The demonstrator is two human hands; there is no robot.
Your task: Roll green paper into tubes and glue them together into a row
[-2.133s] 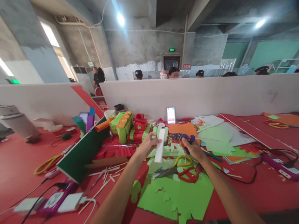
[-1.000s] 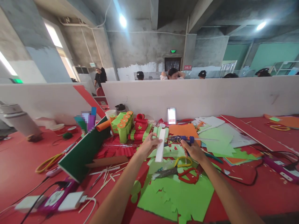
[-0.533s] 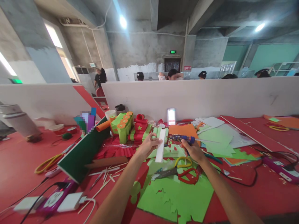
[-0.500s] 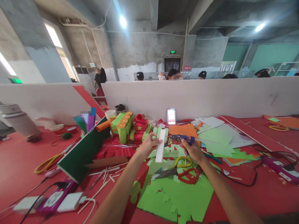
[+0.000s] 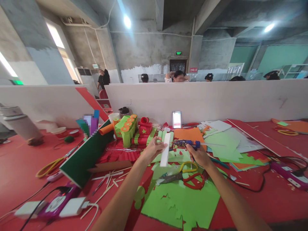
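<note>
My left hand (image 5: 156,148) pinches a white strip (image 5: 165,154), held roughly upright. Just to its right, my right hand (image 5: 197,154) grips a dark blue hot glue gun (image 5: 186,143), its nozzle end pointing left at the strip; a clear glue stick (image 5: 213,145) juts from its back. Below the hands lie scissors (image 5: 179,177) with one yellow and one red handle, on a light green sheet (image 5: 183,205) with star-shaped cutouts. Pale green rolls (image 5: 159,134) are behind the strip.
A green and red paper model (image 5: 128,130) stands back left beside a dark green board (image 5: 84,157). Thin wooden sticks (image 5: 113,183) and a purple power strip (image 5: 57,200) lie left. A lit phone (image 5: 176,119) leans on the white partition (image 5: 204,99). A black cord runs right.
Both hands, the strip and the glue gun keep nearly the same place. Behind the partition, a person has raised their arms toward their head.
</note>
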